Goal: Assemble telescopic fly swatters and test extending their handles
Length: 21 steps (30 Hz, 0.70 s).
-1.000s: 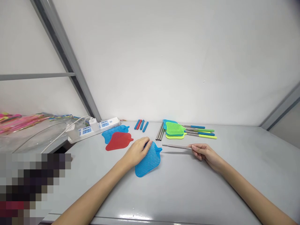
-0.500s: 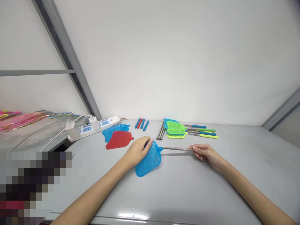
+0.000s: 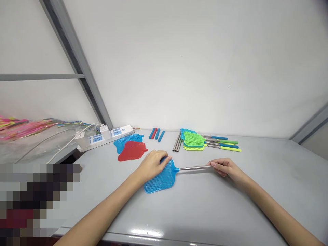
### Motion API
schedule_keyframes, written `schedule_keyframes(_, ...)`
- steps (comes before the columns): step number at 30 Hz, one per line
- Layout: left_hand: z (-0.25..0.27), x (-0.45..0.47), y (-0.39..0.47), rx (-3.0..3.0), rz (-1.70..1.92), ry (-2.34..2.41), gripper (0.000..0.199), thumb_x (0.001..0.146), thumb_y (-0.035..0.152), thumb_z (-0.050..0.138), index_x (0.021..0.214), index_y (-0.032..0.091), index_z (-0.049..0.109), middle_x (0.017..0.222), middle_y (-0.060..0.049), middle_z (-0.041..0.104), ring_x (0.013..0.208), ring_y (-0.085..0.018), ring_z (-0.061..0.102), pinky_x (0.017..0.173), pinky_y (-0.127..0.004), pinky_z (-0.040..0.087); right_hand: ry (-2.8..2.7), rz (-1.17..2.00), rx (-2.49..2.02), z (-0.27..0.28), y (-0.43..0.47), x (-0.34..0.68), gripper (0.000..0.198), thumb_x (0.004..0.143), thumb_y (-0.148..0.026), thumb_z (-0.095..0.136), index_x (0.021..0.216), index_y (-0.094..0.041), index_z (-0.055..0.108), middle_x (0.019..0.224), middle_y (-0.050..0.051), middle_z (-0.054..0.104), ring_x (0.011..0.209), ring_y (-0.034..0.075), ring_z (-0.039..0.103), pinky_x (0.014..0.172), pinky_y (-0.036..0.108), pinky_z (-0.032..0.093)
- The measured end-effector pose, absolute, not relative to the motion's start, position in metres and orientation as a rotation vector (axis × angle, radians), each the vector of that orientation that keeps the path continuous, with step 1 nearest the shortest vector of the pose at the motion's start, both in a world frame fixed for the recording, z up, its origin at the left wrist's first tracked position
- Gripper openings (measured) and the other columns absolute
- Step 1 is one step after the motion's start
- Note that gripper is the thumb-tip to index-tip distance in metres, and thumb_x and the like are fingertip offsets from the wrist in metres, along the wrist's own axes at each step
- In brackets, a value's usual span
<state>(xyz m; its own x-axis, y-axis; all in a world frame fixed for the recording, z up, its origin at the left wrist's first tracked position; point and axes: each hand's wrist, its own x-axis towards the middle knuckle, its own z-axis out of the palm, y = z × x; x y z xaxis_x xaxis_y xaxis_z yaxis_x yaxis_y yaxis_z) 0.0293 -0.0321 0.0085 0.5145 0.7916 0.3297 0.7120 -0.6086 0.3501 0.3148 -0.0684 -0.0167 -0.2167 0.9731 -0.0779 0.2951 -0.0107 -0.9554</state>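
Note:
My left hand (image 3: 155, 164) is closed on the upper edge of a blue perforated fly swatter head (image 3: 164, 179). A thin metal rod (image 3: 193, 167) is joined to the head's pointed neck and runs to the right. My right hand (image 3: 225, 168) pinches the rod's far end between thumb and fingers, which hide the tip. Behind my left hand lie a red swatter head (image 3: 132, 151) and a blue swatter head (image 3: 123, 142), overlapping. Farther back are several blue and red handle grips (image 3: 158, 134) in a row.
Several fly swatters with green and blue heads (image 3: 194, 139) lie stacked at the back, beside a few bare metal rods (image 3: 176, 141). A white power strip (image 3: 112, 135) with plugged-in chargers sits at the left. Plastic-wrapped colourful items (image 3: 30, 130) are beyond it. A wall bounds the grey table (image 3: 205, 212).
The blue swatter head has turned a little, its lower edge swinging left. The rod has dropped slightly toward me at its right end, along with my right hand. The camera view has shifted slightly.

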Motion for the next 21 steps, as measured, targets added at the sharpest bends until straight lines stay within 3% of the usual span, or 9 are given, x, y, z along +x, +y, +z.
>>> schedule_keyframes(10, 0.0104, 0.0305, -0.034, 2.581, 0.692, 1.321, 0.032, 0.081, 0.038, 0.029, 0.07, 0.019, 0.051, 0.07, -0.001, 0.056, 0.064, -0.014, 0.048, 0.064, -0.028, 0.032, -1.568, 1.352, -1.369, -0.0138, -0.0696, 0.3132, 0.033, 0.07, -0.046, 0.048, 0.073, -0.015, 0.059, 0.044, -0.004, 0.038, 0.041, 0.007, 0.026, 0.043, 0.023, 0.019)
schedule_keyframes(17, 0.0119, 0.0312, -0.036, 2.544, 0.696, 1.338, 0.032, 0.081, 0.038, 0.03, 0.067, 0.018, 0.051, 0.07, -0.001, 0.057, 0.065, -0.014, 0.048, 0.064, -0.028, 0.032, -1.531, 1.502, -1.337, -0.0109, -0.0706, 0.3123, 0.038, 0.072, -0.048, 0.044, 0.081, -0.013, 0.056, 0.047, 0.001, 0.052, 0.036, 0.005, 0.023, 0.041, 0.023, 0.019)
schedule_keyframes(21, 0.0128, 0.0322, -0.0374, 2.546, 0.693, 1.338, 0.031, 0.081, 0.037, 0.03, 0.067, 0.019, 0.05, 0.069, 0.0, 0.057, 0.064, -0.014, 0.048, 0.064, -0.028, 0.032, -1.531, 1.522, -1.328, -0.0108, -0.0703, 0.3121, 0.04, 0.072, -0.048, 0.043, 0.085, -0.012, 0.056, 0.049, 0.002, 0.053, 0.036, 0.005, 0.024, 0.041, 0.023, 0.018)
